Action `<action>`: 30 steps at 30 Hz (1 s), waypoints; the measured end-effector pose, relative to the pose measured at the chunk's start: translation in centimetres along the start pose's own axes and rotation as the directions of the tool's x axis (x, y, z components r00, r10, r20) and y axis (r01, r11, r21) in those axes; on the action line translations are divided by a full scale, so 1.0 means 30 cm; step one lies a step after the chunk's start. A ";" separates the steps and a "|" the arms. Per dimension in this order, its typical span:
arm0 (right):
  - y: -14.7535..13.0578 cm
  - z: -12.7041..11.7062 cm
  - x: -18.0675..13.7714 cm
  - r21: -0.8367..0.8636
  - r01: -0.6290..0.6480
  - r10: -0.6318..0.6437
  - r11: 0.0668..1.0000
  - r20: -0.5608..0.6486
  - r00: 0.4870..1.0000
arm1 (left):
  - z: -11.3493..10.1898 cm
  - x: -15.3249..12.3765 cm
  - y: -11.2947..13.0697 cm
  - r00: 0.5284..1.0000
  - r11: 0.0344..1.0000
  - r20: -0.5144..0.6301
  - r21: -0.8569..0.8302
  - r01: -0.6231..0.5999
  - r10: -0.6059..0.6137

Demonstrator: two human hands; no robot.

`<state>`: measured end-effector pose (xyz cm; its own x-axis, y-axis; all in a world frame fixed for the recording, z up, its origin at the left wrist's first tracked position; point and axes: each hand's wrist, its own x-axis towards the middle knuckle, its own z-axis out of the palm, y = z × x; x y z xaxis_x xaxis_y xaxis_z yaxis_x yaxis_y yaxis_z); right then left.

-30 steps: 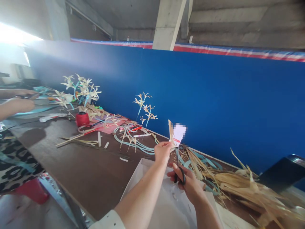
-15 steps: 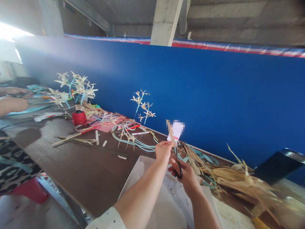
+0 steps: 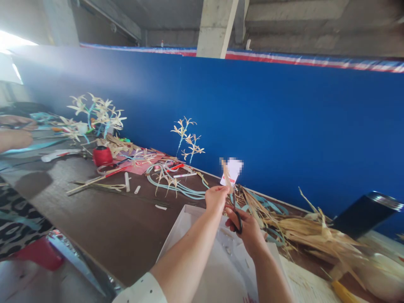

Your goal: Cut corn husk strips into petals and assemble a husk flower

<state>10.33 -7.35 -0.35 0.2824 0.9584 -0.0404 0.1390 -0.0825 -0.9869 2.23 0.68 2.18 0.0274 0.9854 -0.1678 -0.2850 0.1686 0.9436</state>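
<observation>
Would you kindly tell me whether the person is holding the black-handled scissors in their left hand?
No, the black-handled scissors are in the right hand, while the left hand pinches a thin, beige, leaf-like strip.

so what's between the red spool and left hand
In the head view, pale blue cord, a pale flower and more lie between spool and left hand.

blue partition [image 3: 284,126] beneath a bare concrete ceiling [image 3: 170,17]

the partition stretches behind a dark brown counter [image 3: 126,227], which runs slantwise along its foot. above its top edge shows a red, white and blue striped band [image 3: 299,62], interrupted by a square concrete pillar [image 3: 213,33]. heavy beams [image 3: 293,11] cross the shadowy ceiling at right. at far left, strong white light [image 3: 11,40] washes the partition pale.
</observation>
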 end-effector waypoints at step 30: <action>0.018 -0.017 0.006 -0.090 0.020 -0.018 0.996 0.022 1.000 | -0.025 0.047 -0.015 0.987 0.974 0.063 0.165 -0.157 0.148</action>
<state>10.92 -7.37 -0.81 0.2589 0.9656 -0.0256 0.2291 -0.0872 -0.9695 1.68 1.99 1.29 0.0455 0.9989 -0.0076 -0.1236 0.0132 0.9922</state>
